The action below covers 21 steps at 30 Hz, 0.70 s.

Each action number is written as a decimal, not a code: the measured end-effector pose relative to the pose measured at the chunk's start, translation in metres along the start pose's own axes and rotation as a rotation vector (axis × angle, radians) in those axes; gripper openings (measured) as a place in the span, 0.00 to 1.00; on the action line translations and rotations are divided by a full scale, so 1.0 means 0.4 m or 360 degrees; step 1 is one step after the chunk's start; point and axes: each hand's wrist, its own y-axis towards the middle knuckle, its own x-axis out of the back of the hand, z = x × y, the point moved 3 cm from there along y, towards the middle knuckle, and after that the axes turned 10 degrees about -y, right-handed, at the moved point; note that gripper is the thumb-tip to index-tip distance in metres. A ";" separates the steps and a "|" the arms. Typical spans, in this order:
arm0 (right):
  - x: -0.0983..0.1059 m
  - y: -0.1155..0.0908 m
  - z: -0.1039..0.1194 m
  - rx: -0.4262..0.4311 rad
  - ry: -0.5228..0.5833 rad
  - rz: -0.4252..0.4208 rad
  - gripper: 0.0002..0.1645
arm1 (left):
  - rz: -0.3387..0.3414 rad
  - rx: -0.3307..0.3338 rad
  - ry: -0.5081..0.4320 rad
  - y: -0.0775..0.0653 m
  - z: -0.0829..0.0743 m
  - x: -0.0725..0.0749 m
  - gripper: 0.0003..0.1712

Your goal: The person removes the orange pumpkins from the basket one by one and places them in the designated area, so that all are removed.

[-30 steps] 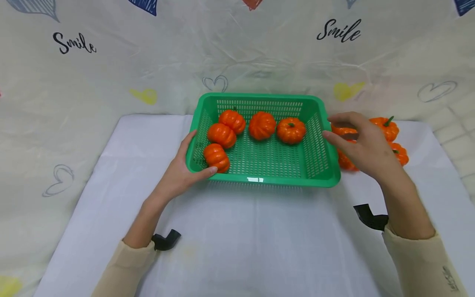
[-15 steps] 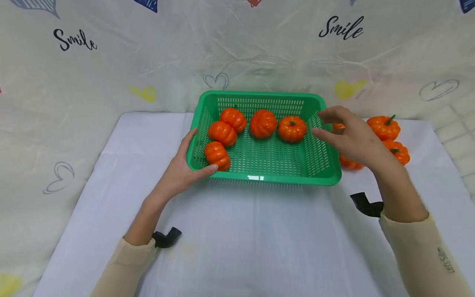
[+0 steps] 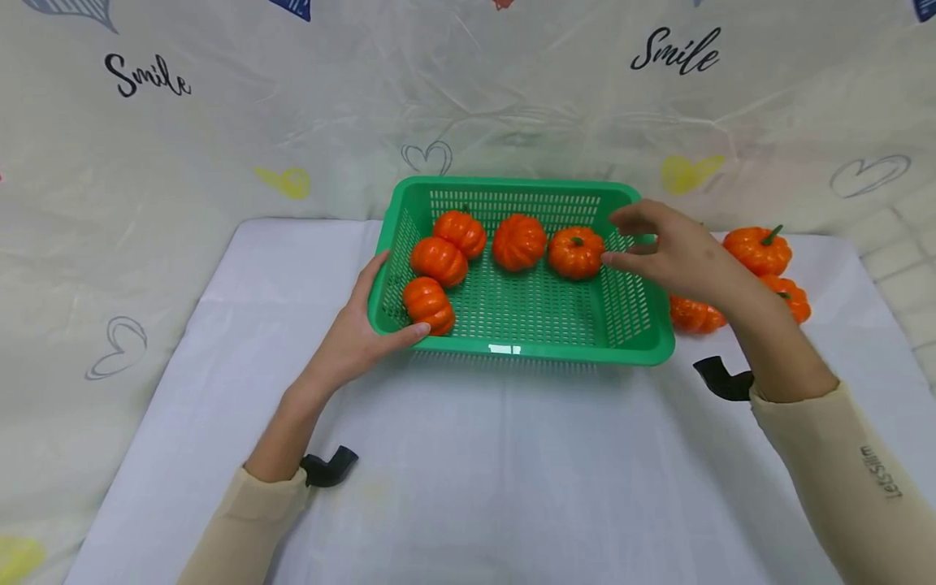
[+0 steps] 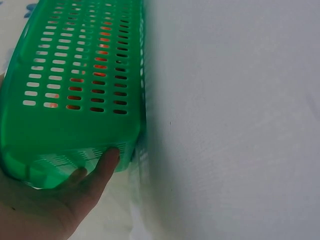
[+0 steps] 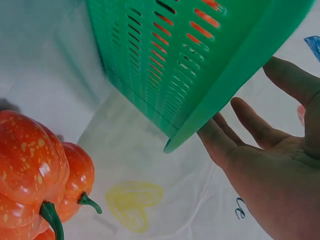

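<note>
A green plastic basket [image 3: 512,349] with slotted walls stands on the white table, holding several small orange pumpkins. My left hand [image 3: 344,348] grips its near left corner, thumb over the rim; the left wrist view shows fingers [image 4: 102,170] against the outer end wall. My right hand [image 3: 683,253] is above the right rim, fingers apart and loosely bent, with nothing in them. Its fingertips are right beside the rightmost pumpkin [image 3: 576,253] in the basket. In the right wrist view, the basket's rim [image 5: 240,82] overlaps part of this hand.
Several more orange pumpkins, including one with a green stem [image 3: 757,250], lie right of the basket, partly hidden by my right arm. A pale printed sheet [image 3: 512,89] hangs behind the table [image 3: 468,471].
My right hand has moved left from outside the right rim to over the basket, nearer the rightmost pumpkin. The left hand and basket have stayed in place.
</note>
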 end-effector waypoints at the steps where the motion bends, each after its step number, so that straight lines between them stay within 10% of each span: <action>1: 0.000 0.006 0.000 0.0001 -0.0006 0.0016 0.42 | 0.0001 0.0000 0.0000 0.000 0.000 0.000 0.63; 21: -0.021 0.077 0.016 0.0026 -0.0216 0.0286 0.46 | -0.0007 0.0006 0.0001 0.003 0.000 0.000 0.64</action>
